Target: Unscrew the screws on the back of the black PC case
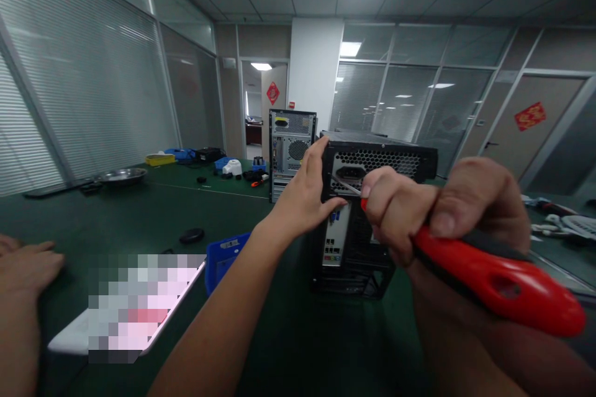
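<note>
A black computer case (358, 223) stands upright on the table, its rear panel towards me. My left hand (305, 189) holds its left edge, fingers along the upper side and the thumb stretched over the rear panel. Gripped in my right hand (433, 205) is a screwdriver (493, 285) with a red and black handle. Its thin metal shaft runs left to the rear panel, near the power socket (350, 172). The tip lies close to my left hand, and I cannot tell whether it sits in a screw.
A second computer tower (293, 155) stands behind on the left. Nearer are a blue tray (226, 257), a white tablet-like device (69, 335), partly blurred out, and a small black disc (192, 236). Another person's hand (28, 260) rests at the left. A metal bowl (121, 176) lies farther back.
</note>
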{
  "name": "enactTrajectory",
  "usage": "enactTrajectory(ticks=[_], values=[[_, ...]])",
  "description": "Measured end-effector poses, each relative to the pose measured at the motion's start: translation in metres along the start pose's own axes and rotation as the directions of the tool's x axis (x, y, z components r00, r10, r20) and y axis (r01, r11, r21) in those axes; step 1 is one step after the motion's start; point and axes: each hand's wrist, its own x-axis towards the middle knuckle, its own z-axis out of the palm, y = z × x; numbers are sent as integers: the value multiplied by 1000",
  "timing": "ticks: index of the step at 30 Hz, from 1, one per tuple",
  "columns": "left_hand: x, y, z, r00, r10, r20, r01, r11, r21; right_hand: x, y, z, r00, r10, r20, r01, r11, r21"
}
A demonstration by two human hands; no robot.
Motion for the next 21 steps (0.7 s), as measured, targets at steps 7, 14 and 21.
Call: enactTrajectory(ticks=[7, 14, 21], values=[[-1, -1, -2, 1000, 18, 0, -18, 997, 70, 3, 8, -27, 994, -93, 61, 104, 968, -227], [-2, -3, -1, 1000, 17, -9, -17, 1000, 23, -4, 11, -12, 990, 45, 136, -45, 999, 0], [-2, -2, -2, 1000, 10, -6, -10, 1000, 1, -6, 9, 3, 994, 89, 70, -93, 993, 71]])
